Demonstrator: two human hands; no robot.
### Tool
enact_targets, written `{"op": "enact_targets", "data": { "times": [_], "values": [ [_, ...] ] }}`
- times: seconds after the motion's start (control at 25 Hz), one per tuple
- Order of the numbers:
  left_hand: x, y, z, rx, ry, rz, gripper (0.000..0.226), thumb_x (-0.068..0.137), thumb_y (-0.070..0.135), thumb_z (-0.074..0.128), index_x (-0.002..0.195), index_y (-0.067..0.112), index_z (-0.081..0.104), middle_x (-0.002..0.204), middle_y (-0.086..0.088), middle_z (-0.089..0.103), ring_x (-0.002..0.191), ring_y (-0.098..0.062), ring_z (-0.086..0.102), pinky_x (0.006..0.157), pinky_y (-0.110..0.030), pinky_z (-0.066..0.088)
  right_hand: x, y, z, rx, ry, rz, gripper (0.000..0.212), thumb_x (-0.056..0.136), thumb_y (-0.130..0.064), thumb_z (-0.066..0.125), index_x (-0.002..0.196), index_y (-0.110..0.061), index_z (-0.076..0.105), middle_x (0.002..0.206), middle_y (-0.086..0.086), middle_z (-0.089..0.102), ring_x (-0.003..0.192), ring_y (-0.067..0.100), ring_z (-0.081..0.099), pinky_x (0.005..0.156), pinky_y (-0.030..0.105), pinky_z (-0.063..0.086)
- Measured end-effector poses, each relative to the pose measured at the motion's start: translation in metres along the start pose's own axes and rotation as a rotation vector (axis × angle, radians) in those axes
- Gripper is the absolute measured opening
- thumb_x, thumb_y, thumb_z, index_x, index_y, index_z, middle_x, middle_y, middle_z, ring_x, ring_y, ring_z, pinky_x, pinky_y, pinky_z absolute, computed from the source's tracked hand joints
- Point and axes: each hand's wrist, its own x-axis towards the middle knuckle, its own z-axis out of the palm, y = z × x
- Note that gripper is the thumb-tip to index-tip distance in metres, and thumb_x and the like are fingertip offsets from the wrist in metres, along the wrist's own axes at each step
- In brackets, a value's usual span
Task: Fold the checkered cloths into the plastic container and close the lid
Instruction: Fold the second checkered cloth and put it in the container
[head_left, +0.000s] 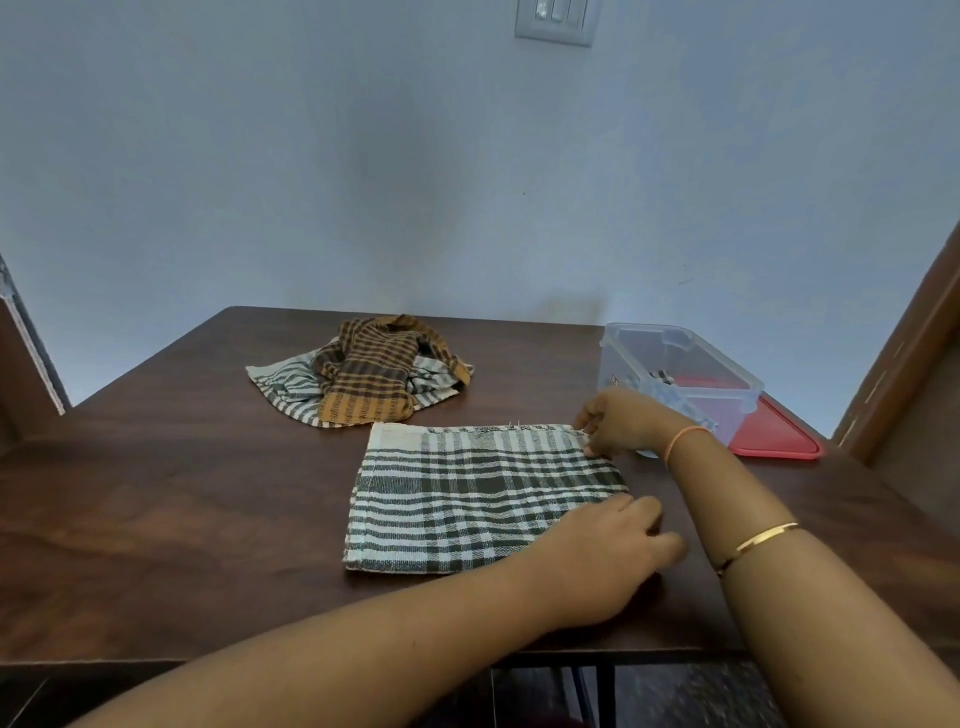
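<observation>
Three cloths: green cloth (467, 499) flat, orange cloth (366, 382) upon striped cloth (291, 392). One container (623, 364), one lid (779, 436). Right hand (618, 421) pinches green cloth; left hand (608, 545) covers its corner, grip unclear.

— Where was the camera riding?
— On the person's head: one wide-angle view, facing forward and tipped down over the table (156, 493).
— Close in?
— Very close. Both forearms came in from the bottom edge, and the left hand (613, 551) and right hand (618, 421) sat just right of centre, at the green checkered cloth (467, 499) in mid-frame.
— And further out?
— The wall (415, 182) behind the table filled the whole upper half, with straight lines bowing at the sides.
</observation>
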Motion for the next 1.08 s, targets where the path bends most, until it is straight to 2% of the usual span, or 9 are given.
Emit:
{"op": "enact_targets", "data": {
  "times": [0.16,0.28,0.36,0.48,0.64,0.76,0.92,1.0,1.08],
  "values": [
    [-0.002,0.000,-0.015,-0.137,0.063,-0.178,0.025,0.091,0.034,0.045,0.099,0.013,0.055,0.092,-0.008,0.059,0.084,-0.028,0.059,0.066,-0.036,0.048,0.000,-0.001,0.006,0.088,0.141,0.042,0.033,0.078,-0.006,0.070,0.111,-0.003,0.066,0.116,0.014,0.066,0.106,0.026,0.060,0.091,0.030,0.047],
    [0.000,-0.019,-0.033,-0.143,0.104,-0.505,0.025,0.094,0.029,0.042,0.103,0.014,0.059,0.104,-0.006,0.058,0.099,-0.026,0.056,0.078,-0.039,0.049,-0.012,-0.008,-0.001,-0.056,0.147,0.154,0.013,0.083,-0.009,0.062,0.089,0.001,0.062,0.093,0.019,0.066,0.088,0.030,0.062,0.069,0.027,0.047],
    [-0.001,-0.045,-0.039,-0.168,-0.140,-0.688,0.026,0.096,0.023,0.043,0.118,0.017,0.055,0.123,-0.005,0.053,0.115,-0.026,0.048,0.094,-0.042,0.044,-0.024,-0.013,-0.010,-0.111,-0.077,0.248,0.019,0.084,-0.018,0.065,0.088,-0.001,0.059,0.076,0.014,0.061,0.069,0.027,0.061,0.063,0.029,0.048],
    [0.000,-0.074,-0.039,-0.056,-0.497,-0.720,0.038,0.098,0.030,0.039,0.134,0.019,0.045,0.138,-0.009,0.046,0.126,-0.030,0.039,0.104,-0.047,0.038,-0.032,-0.012,-0.012,-0.027,-0.391,0.344,0.038,0.080,-0.019,0.073,0.103,0.003,0.054,0.074,0.017,0.058,0.062,0.025,0.060,0.064,0.037,0.054],
    [0.003,-0.078,-0.036,0.106,-0.569,-0.783,0.048,0.098,0.047,0.030,0.136,0.019,0.041,0.141,-0.011,0.040,0.130,-0.034,0.033,0.100,-0.049,0.037,-0.026,0.004,-0.004,-0.013,-0.346,0.261,0.026,0.076,-0.011,0.075,0.065,-0.001,0.053,0.041,0.003,0.054,0.028,0.009,0.048,0.034,0.016,0.039],
    [0.004,-0.069,-0.039,0.207,-0.583,-0.879,0.064,0.093,0.060,0.029,0.131,0.012,0.046,0.139,-0.013,0.042,0.127,-0.034,0.039,0.096,-0.045,0.040,-0.021,0.006,-0.002,-0.147,-0.147,0.191,0.027,0.075,-0.017,0.073,0.063,-0.006,0.052,0.053,0.003,0.049,0.040,0.011,0.045,0.041,0.019,0.033],
    [0.010,-0.067,-0.052,0.370,-0.591,-0.928,0.056,0.094,0.057,0.035,0.108,0.010,0.063,0.103,-0.005,0.059,0.089,-0.020,0.056,0.059,-0.026,0.039,-0.006,0.002,0.011,-0.170,0.049,0.151,0.011,0.085,-0.008,0.059,0.077,-0.001,0.057,0.077,0.010,0.053,0.079,0.027,0.053,0.060,0.024,0.037],
    [0.009,-0.076,-0.057,0.340,-0.437,-0.859,0.042,0.095,0.044,0.043,0.118,0.011,0.054,0.112,-0.006,0.056,0.103,-0.024,0.053,0.073,-0.032,0.043,-0.001,-0.002,0.017,-0.129,0.164,0.131,0.009,0.085,-0.001,0.051,0.082,-0.001,0.059,0.089,0.015,0.059,0.087,0.030,0.058,0.069,0.031,0.042],
    [0.006,-0.092,-0.054,0.208,-0.317,-0.717,0.050,0.094,0.036,0.049,0.137,0.014,0.036,0.138,-0.007,0.044,0.129,-0.028,0.039,0.100,-0.043,0.037,0.003,-0.006,0.019,-0.079,0.278,0.093,0.018,0.085,0.003,0.048,0.093,-0.002,0.063,0.097,0.015,0.065,0.093,0.031,0.062,0.075,0.034,0.047]
  ]
}}
